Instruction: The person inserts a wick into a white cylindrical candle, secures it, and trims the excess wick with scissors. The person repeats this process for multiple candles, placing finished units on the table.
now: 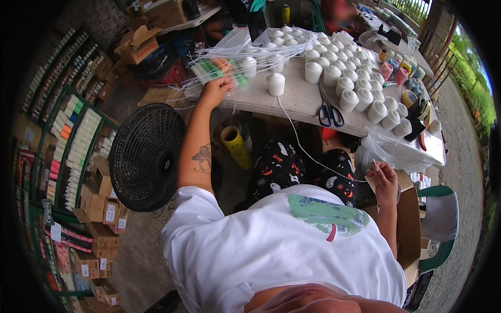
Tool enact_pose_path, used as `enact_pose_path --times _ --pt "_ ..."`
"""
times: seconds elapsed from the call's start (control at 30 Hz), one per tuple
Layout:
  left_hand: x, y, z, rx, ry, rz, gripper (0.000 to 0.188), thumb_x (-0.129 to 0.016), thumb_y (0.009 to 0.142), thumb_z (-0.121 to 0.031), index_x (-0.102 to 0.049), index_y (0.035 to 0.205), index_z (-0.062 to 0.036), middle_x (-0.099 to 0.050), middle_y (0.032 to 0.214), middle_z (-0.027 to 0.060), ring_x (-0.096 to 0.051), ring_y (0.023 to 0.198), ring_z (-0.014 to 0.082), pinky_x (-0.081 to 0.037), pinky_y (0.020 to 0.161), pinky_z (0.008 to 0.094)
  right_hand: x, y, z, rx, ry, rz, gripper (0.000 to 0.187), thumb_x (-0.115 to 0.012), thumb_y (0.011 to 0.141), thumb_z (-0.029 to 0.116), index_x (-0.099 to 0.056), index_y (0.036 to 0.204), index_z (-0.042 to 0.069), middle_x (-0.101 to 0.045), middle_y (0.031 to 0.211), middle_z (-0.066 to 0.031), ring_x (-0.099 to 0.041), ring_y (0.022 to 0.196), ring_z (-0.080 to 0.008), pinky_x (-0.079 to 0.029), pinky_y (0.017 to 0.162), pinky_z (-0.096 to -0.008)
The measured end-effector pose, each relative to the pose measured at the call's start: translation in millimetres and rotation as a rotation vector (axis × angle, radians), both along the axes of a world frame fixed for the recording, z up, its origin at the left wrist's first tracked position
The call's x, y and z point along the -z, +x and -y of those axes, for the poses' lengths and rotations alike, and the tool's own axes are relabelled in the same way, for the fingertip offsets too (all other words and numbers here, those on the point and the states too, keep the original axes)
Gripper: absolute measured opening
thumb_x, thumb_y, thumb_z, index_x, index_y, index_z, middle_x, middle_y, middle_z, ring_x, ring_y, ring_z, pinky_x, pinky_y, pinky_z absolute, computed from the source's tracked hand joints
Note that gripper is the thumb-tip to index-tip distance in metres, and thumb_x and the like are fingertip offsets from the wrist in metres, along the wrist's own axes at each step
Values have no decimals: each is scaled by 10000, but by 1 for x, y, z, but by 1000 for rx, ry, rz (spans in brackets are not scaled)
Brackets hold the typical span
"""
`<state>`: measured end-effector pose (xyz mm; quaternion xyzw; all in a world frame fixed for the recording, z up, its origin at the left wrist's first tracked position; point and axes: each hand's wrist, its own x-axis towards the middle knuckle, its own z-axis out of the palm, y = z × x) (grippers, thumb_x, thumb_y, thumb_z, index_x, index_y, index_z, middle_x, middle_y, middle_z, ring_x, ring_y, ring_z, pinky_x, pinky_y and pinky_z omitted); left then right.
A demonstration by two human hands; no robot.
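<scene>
My left hand is closed at the table's left edge, next to clear plastic with orange and green pieces inside. What its fingertips pinch is too small to make out. Low on the right, beyond the table's front edge, my right hand pinches a thin white cord. The cord sags across my lap and rises to a white cup-shaped piece with a domed top, standing upright alone near the front edge. Many similar white pieces stand in rows to its right.
Dark-handled scissors hang partly over the table's front edge. Loose white cords lie in a tangle at the back left. A black fan and a yellow roll stand below. Cardboard boxes and shelves line the left; people sit opposite.
</scene>
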<state>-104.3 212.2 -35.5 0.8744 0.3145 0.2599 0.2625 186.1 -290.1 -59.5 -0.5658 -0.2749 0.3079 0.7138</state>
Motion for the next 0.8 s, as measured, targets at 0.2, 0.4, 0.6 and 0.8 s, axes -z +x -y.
enact_pose_path --times 0.2,0.4,0.6,0.8 --pt "-117 3 19 213 -296 215 178 -568 928 -128 -646 1037 -11 -672 886 65 -639 733 109 -519 693 239 -7 -3 -11 -31 18 34 134 -604 926 127 -615 982 5 -621 797 -11 -589 751 -92 -462 720 -236" --pt "-163 24 22 184 -315 196 234 -511 955 -134 -600 1154 -49 -675 904 68 -635 794 105 -516 707 241 -1 -8 -9 -80 24 48 110 -603 924 115 -602 962 12 -632 807 -21 -606 737 -109 -472 714 -251" --pt "-162 28 29 88 -288 167 221 -567 921 -147 -621 1109 -44 -673 931 60 -629 850 135 -497 788 279 -11 0 4 -22 43 124 120 -601 927 119 -616 972 8 -631 817 -23 -607 767 -102 -476 734 -247" --pt "-146 63 140 -56 491 335 237 -696 821 -140 -674 1045 -67 -609 1038 92 -594 968 229 -470 861 335 -50 -6 -21 -72 50 221 150 -590 939 129 -613 1006 -4 -640 894 -19 -585 816 -83 -472 779 -218"
